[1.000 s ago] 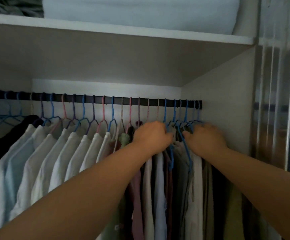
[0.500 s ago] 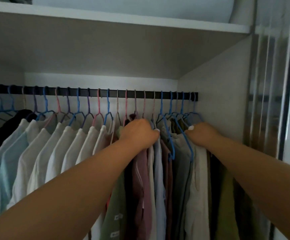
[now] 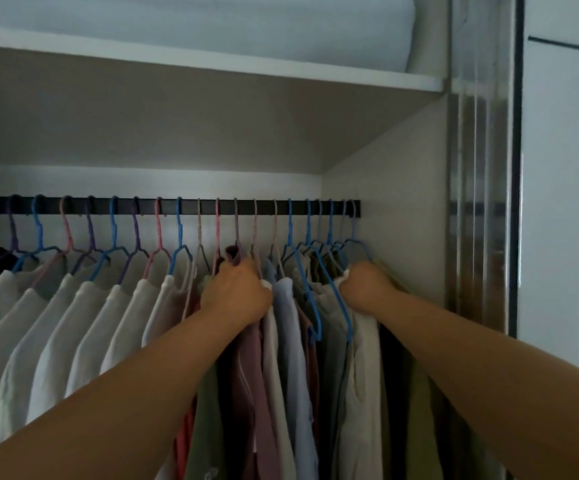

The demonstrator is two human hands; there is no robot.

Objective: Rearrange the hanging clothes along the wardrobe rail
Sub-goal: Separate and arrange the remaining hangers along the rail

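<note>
A: How far along does the rearranging look?

B: Midway, I'd judge. Take the black wardrobe rail [image 3: 163, 205] as the mark: under its left and middle stretch the pale shirts [image 3: 84, 327] hang evenly spaced on blue, pink and purple hangers, each with room of its own. That part looks sorted

A: And the far right of the rail?

B: There the blue hangers [image 3: 319, 258] are bunched hook against hook up to the wardrobe side wall [image 3: 385, 237], and the darker and green garments [image 3: 419, 393] below them are pressed together. That cluster is what I'd say is left to spread

A: What are the hands doing?

B: Both are up just beneath the rail. The left hand [image 3: 238, 294] is curled round the shoulder of a mauve garment [image 3: 250, 375], under the rail's right-of-middle part. The right hand [image 3: 364, 284] is closed on the neck of a cream garment [image 3: 364, 358] below the crowded end; its fingers are tucked into the cloth, so how they lie I can't tell

A: Between them?

B: A light blue shirt [image 3: 291, 341] and a few greyish pieces, hanging in the gap the two hands frame. To my eye, this group is being parted from the packed end, with the spacing not yet evened out
</note>
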